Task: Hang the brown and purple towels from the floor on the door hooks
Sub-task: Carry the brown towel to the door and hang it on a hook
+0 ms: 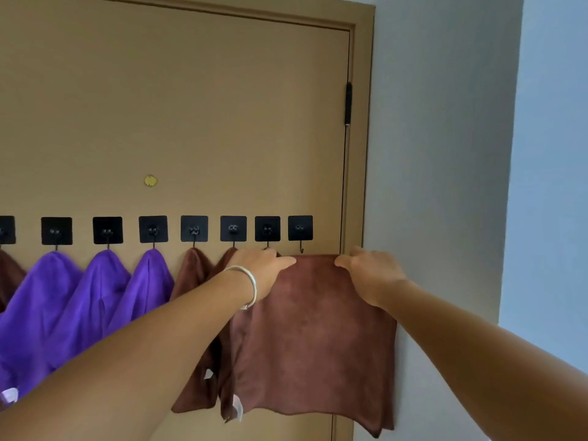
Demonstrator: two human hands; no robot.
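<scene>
Door (191,106): a row of black adhesive hooks; all but the rightmost look taken
Hung so far: three purple towels (79,297); brown ones beside them
Brown towel (311,338): held spread just below the last hook (301,237); not yet hung
Left hand (264,268): fingers pinching the top edge
Right hand (369,272): fingers pinching the other corner
Left to do: likely this final towel; floor out of view
</scene>
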